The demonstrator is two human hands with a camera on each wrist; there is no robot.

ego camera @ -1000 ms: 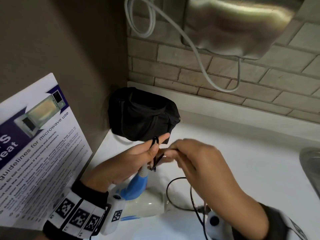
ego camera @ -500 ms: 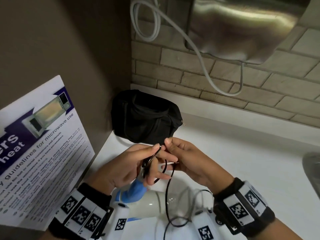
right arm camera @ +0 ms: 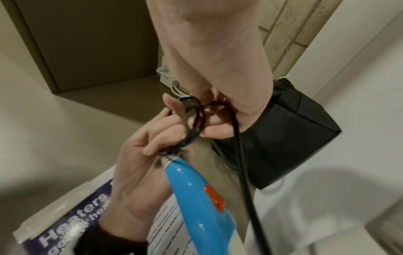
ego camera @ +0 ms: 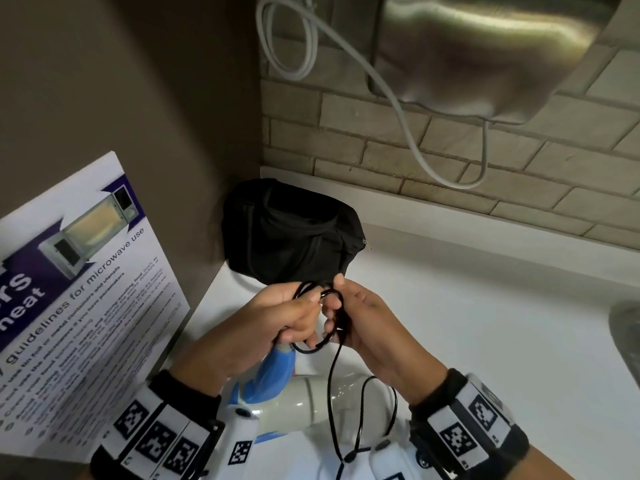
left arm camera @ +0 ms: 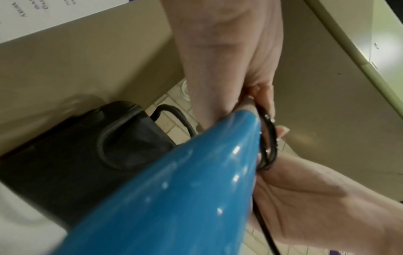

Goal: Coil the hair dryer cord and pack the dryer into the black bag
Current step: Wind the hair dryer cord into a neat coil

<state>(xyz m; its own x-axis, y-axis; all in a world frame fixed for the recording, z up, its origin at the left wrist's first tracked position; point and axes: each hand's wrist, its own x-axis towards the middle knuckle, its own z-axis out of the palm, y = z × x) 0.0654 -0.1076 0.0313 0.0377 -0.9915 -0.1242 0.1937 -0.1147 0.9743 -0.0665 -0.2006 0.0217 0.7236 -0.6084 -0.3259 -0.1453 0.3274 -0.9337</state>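
The hair dryer (ego camera: 311,400) has a white body and a blue handle (right arm camera: 196,195) with an orange switch; the body rests low over the white counter (ego camera: 485,323). My left hand (ego camera: 277,317) grips the top of the handle and pinches small black cord loops (right arm camera: 194,117) against it. My right hand (ego camera: 363,317) faces it and pinches the same black cord (ego camera: 334,375), which hangs down in loose loops over the dryer. The black bag (ego camera: 291,237) stands in the corner just behind both hands, also seen in the left wrist view (left arm camera: 76,155).
A leaning microwave-guidelines poster (ego camera: 79,289) stands at the left. A steel hand dryer (ego camera: 485,57) with a grey cable (ego camera: 391,98) hangs on the brick wall above. A sink edge (ego camera: 627,334) shows at the right.
My right hand has swung round and come up beside the left hand, laying another loop of cord at the handle's top. Both hands sit closer to the bag.
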